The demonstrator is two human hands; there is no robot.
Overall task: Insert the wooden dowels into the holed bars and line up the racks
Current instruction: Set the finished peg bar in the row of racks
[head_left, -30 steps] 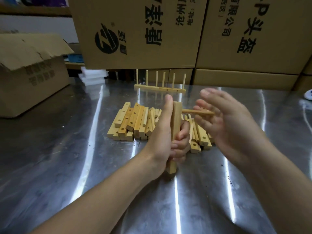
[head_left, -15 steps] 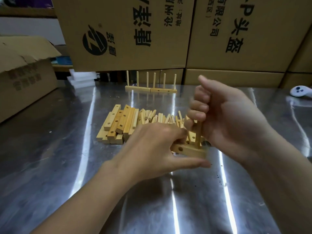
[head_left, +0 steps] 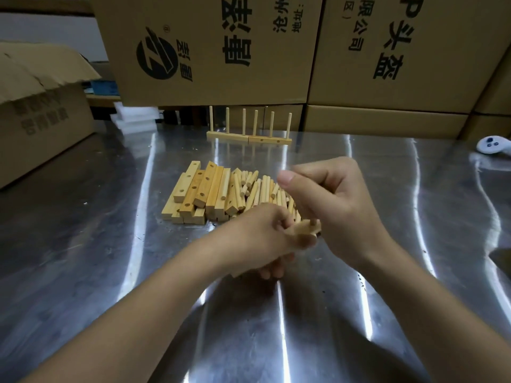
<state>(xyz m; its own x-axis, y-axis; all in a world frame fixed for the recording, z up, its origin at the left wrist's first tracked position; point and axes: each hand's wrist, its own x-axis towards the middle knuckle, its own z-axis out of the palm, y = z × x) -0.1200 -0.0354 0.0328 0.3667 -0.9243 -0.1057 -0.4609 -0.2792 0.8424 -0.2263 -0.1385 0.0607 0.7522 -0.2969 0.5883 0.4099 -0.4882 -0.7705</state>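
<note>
My left hand (head_left: 257,239) grips a holed bar (head_left: 302,230) low over the bench (head_left: 110,258), just in front of the pile, with its fingers (head_left: 272,272) curled under it. The bar is blurred, so I cannot tell which hole is in play. My right hand (head_left: 340,205) is fisted above it, curled round a dowel (head_left: 312,223); only a short stub shows where it meets the bar. I judge both pieces to be light, stiff, dry wood. The thin dowel could snap if levered sideways, so I would hold it close to the hole and push straight. The bar is best held clear of its holes. Spare bars (head_left: 199,194) and loose dowels (head_left: 262,192) lie just behind, and two finished racks (head_left: 249,139) stand end to end near the boxes (head_left: 210,51).
</note>
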